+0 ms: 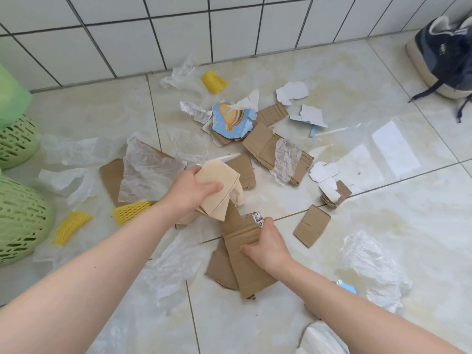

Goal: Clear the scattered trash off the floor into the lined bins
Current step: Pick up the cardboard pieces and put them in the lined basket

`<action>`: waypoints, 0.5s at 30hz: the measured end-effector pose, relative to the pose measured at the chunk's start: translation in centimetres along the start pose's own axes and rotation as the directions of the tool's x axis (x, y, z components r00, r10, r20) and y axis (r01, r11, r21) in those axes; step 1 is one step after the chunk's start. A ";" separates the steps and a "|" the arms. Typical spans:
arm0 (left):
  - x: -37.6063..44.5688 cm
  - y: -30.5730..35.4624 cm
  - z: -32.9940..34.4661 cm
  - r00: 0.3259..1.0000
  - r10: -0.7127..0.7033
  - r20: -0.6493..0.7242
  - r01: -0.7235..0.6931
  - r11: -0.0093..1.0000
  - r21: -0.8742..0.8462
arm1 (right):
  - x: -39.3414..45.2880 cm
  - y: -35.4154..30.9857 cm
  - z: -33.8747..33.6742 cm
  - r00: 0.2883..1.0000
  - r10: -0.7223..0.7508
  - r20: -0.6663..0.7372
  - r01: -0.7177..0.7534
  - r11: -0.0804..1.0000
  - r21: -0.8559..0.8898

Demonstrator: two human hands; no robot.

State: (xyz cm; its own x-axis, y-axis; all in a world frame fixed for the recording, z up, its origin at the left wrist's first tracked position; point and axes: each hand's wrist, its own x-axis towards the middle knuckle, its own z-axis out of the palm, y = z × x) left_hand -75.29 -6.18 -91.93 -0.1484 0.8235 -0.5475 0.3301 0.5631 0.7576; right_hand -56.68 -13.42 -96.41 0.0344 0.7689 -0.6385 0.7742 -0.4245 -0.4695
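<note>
Brown cardboard piece (pixel 251 261), creased, under right grip (pixel 268 245); left grip (pixel 190 192) around beige paper (pixel 217 190).

Tile floor (pixel 383 226): cardboard scraps (pixel 264 146), plastic film (pixel 370 261), 3 yellow foam nets (pixel 214 81), etc.

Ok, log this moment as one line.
left hand: grips beige paper | right hand: grips cardboard piece on floor | green bins: left side
</note>
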 end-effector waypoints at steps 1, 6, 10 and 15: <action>0.5 0.4 0.3 1.000 0.013 0.006 -0.013 1.000 0.010 | 0.0 0.0 -0.1 1.000 -0.001 0.007 0.001 1.000 0.013; 3.1 2.3 2.3 0.998 0.058 0.011 -0.058 0.998 0.022 | -0.1 0.5 -0.7 0.996 -0.002 0.088 -0.005 0.997 0.082; 4.8 3.5 3.6 1.000 0.016 -0.008 -0.016 0.998 -0.053 | -0.1 1.1 -1.1 0.989 -0.019 0.147 0.004 0.995 0.100; 6.3 2.9 5.0 0.996 0.074 0.041 -0.081 0.968 0.238 | -0.1 1.6 -1.2 0.982 -0.037 0.184 0.021 0.996 0.088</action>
State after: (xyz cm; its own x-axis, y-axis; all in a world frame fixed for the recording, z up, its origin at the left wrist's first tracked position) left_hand -70.59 0.31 -95.02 -0.0849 0.8592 -0.5045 0.5534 0.4617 0.6932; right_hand -54.70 -13.59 -96.31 -0.1109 0.6828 -0.7221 0.7158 -0.4492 -0.5347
